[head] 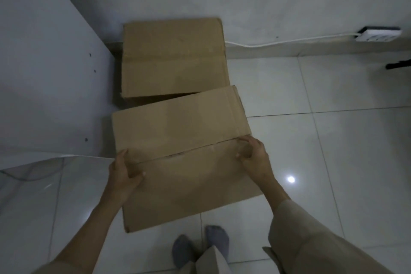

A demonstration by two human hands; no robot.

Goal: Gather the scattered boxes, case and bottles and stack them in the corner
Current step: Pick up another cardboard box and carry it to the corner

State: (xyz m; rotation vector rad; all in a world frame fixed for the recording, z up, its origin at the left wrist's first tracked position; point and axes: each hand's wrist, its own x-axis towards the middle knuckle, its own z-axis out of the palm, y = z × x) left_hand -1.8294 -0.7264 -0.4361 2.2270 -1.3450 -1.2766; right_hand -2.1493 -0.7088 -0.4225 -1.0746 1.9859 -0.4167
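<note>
Hands: left hand (pixel 124 171) grips the near box (pixel 184 158) at its left edge, thumb on top; right hand (pixel 253 158) grasps its right edge, fingers curled over the flap seam.
Far box (pixel 173 58): beyond the fingertips, in the wall corner, just beside the near box.

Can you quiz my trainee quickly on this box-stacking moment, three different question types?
1. True or false: the near cardboard box is gripped by both the left hand and the right hand.
2. Where is the far cardboard box? A) in the corner against the wall B) on a chair C) on the near box
3. Fill in: a white cable runs along the wall to a ____.

Key: 1 true; 2 A; 3 power strip.
</note>
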